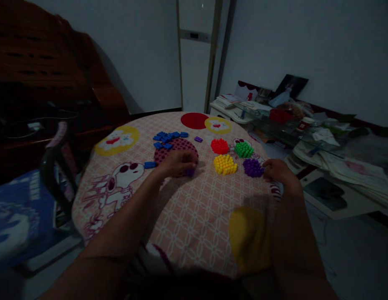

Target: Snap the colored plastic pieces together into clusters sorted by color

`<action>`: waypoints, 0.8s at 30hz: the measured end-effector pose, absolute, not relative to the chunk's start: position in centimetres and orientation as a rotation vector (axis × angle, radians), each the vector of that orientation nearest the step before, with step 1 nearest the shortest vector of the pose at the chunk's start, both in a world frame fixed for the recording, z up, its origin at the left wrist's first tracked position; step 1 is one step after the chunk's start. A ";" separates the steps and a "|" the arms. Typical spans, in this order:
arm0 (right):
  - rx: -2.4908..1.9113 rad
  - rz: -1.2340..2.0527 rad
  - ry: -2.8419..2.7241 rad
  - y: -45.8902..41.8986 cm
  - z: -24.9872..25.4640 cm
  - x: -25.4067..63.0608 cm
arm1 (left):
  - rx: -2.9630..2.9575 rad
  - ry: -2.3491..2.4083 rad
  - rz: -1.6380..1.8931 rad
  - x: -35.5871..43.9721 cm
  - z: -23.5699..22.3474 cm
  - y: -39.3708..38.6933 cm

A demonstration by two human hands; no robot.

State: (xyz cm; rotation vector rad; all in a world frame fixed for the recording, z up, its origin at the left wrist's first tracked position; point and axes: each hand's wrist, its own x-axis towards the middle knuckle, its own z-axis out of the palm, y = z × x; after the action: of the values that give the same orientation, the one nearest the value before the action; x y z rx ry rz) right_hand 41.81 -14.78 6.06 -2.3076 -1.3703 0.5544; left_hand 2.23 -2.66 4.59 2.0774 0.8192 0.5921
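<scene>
My left hand (177,162) is over the dark red checked circle printed on the tablecloth, fingers bent down and closed around a small purple piece (190,171). Part of that piece is hidden by the fingers. My right hand (278,171) touches the right side of a cluster of small purple pegs or beads (253,168), its fingertips drawn together; whatever is between them is too small to make out. Similar clusters lie close by: yellow (225,164), red (219,146) and green (243,149). Several blue clip-like blocks (169,136) lie beyond my left hand.
A single blue block (149,165) lies left of my left hand, and a purple clip-like block (198,139) lies farther back. The round table wears a patterned cloth (194,221). A chair (61,166) stands at left; a cluttered glass-topped cabinet (263,114) stands at right.
</scene>
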 end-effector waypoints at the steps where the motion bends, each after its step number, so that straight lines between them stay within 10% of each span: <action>1: -2.344 0.496 -1.386 -14.8 6.2 41.9 | 2.115 0.879 0.605 1.5 4.8 -2.3; 17: -2.049 0.149 -1.104 -15.0 7.5 40.1 | 2.444 1.410 -0.305 -4.8 6.0 -3.5; 24: -1.662 0.544 -1.206 -14.3 7.8 33.9 | 2.322 0.912 0.250 0.2 6.4 -4.0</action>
State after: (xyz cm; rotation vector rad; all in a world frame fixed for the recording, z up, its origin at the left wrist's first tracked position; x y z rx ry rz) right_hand 33.93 -14.32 7.79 -1.6618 -1.2057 0.5437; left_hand 0.20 -3.99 6.37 2.3220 0.9118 0.2499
